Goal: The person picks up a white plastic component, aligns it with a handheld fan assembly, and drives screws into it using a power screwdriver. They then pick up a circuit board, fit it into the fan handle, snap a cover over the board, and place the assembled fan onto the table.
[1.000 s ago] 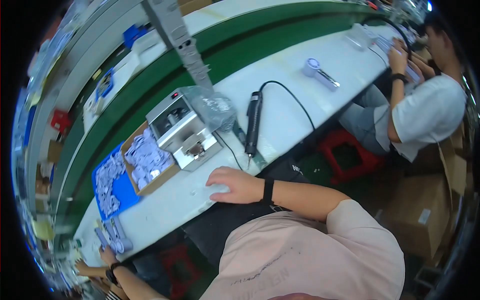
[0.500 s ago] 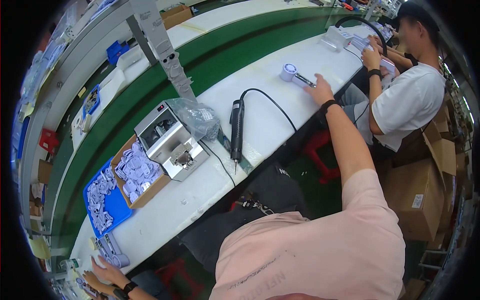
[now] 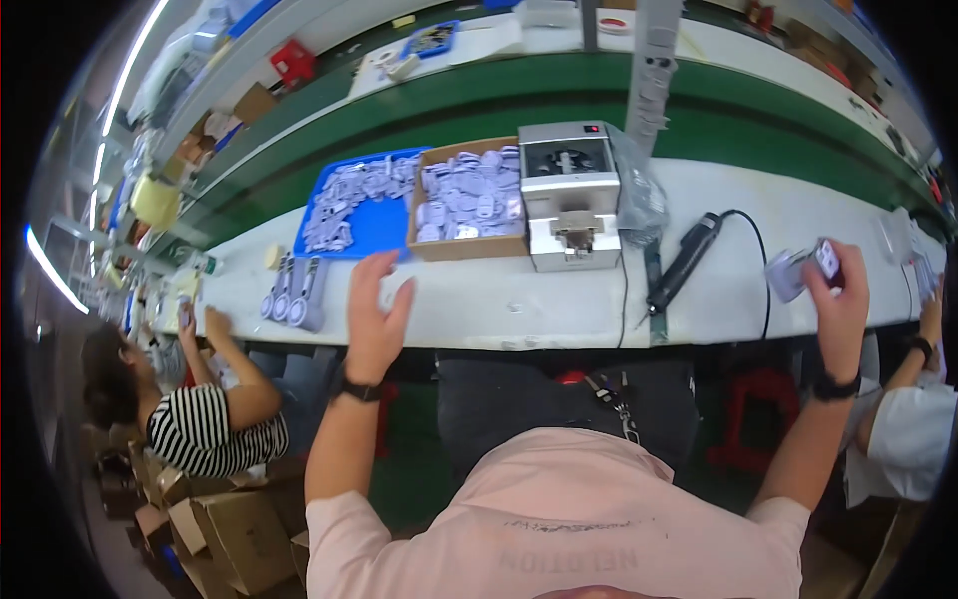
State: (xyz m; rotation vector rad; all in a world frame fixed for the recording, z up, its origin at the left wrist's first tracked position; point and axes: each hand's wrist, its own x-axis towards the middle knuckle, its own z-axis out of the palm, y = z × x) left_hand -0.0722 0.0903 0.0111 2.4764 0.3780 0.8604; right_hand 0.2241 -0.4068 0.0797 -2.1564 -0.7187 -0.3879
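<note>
My right hand grips a lavender round-headed device by its handle, lifted above the right part of the bench. The handle end tilts up, and my fingers cover part of it. My left hand hovers over the bench's front edge, below the blue tray. Its fingers are spread with nothing between them. A black electric screwdriver lies slanted on the bench, left of my right hand. Beside it stands a silver and white screw feeder.
A cardboard box of lavender plastic parts sits between tray and feeder. Several similar lavender devices lie at the left. A clear plastic bag leans by the feeder. Co-workers sit on both sides; a striped sleeve shows at left.
The view has swung toward the left. My right hand, earlier reaching to the device on the bench, now holds it raised. My left hand has come into view.
</note>
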